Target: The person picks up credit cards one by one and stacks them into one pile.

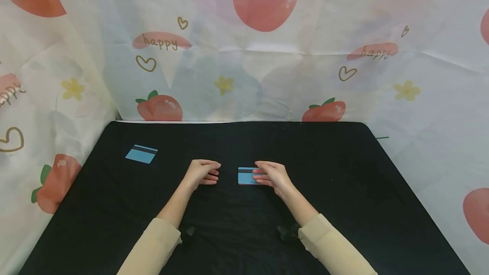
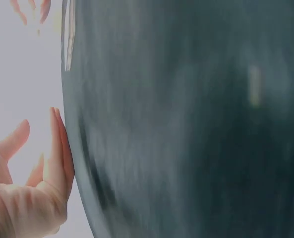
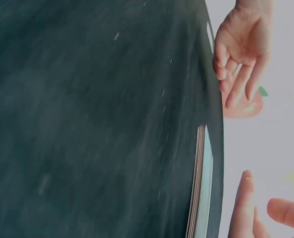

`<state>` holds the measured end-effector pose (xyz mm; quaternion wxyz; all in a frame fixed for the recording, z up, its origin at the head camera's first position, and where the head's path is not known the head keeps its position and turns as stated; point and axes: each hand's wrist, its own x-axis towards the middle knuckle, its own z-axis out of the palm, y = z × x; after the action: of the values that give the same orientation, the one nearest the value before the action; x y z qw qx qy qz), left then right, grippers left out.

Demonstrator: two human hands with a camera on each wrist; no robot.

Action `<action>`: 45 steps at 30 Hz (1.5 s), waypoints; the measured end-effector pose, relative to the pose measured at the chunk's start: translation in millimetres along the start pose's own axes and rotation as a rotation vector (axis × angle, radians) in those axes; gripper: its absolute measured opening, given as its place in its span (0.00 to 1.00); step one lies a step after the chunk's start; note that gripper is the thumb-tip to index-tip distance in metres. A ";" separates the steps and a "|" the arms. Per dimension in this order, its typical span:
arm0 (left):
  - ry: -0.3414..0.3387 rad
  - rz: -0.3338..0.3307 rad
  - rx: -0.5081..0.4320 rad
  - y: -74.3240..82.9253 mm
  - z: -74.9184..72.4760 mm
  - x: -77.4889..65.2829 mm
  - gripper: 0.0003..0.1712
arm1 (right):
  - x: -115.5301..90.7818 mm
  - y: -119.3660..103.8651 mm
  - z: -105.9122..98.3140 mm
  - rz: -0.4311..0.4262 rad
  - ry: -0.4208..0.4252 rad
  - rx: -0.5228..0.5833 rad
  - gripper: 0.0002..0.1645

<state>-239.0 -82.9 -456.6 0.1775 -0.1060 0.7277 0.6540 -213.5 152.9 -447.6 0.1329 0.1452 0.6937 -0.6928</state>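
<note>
A blue card with a dark stripe lies on top of a thin stack of cards (image 1: 245, 176) at the middle of the black table. My right hand (image 1: 272, 176) is over the stack's right end, its fingers overlapping the top card in the head view. In the right wrist view, the stack's layered edge (image 3: 200, 183) shows, with the right fingers (image 3: 242, 206) apart from it. My left hand (image 1: 202, 172) hovers left of the stack, holding nothing; its fingers (image 2: 57, 148) are extended and the thumb spread in the left wrist view.
Another blue striped card (image 1: 141, 154) lies alone toward the table's far left, tilted slightly. The black table (image 1: 344, 207) ends at a cloth backdrop (image 1: 267, 79) printed with fruit, which also hangs along both sides.
</note>
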 end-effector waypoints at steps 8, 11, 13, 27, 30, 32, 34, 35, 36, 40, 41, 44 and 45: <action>0.002 0.065 -0.023 3.6 -47.2 -1.2 0.24 | 2.1 -4.7 29.8 -0.017 -0.042 0.068 0.19; 0.010 0.093 -0.019 3.6 -64.5 -2.1 0.25 | 3.4 -6.5 40.7 -0.028 -0.059 0.082 0.19; 0.023 0.109 -0.018 3.1 -75.8 -2.7 0.26 | 4.5 -8.1 48.1 -0.037 -0.068 0.083 0.19; 0.083 0.114 -0.026 3.6 -150.9 -9.3 0.34 | 17.6 -14.7 97.9 -0.030 -0.149 0.099 0.18; 0.103 0.119 -0.049 4.2 -164.1 -10.0 0.34 | 19.7 -14.5 106.6 -0.031 -0.172 0.097 0.19; 0.114 0.117 -0.071 3.8 -172.9 -10.5 0.35 | 20.5 -14.1 111.8 -0.023 -0.184 0.092 0.19; 0.121 0.116 -0.081 2.9 -182.2 -11.2 0.36 | 21.1 -13.8 116.7 -0.014 -0.194 0.082 0.19; 0.124 0.115 -0.084 2.3 -187.0 -11.7 0.36 | 21.5 -13.7 119.0 -0.010 -0.198 0.075 0.19; 0.126 0.113 -0.085 1.9 -191.7 -12.5 0.36 | 22.1 -13.5 121.2 -0.008 -0.201 0.071 0.19; 0.157 0.107 -0.113 -0.5 -209.9 -15.0 0.31 | 26.0 -13.1 131.3 0.004 -0.215 0.067 0.19; 0.168 0.101 -0.127 -1.1 -213.9 -15.5 0.28 | 27.2 -13.1 134.0 0.008 -0.220 0.069 0.18; 0.209 0.079 -0.150 -2.8 -222.9 -15.6 0.24 | 30.2 -12.6 143.3 0.023 -0.232 0.073 0.18; 0.223 0.070 -0.153 -3.4 -225.3 -15.3 0.24 | 30.9 -12.4 146.4 0.028 -0.238 0.074 0.17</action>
<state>-250.7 -307.4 -435.3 0.0643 -0.1658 0.6942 0.6974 -249.3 7.0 -448.8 0.2187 0.0765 0.6450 -0.7282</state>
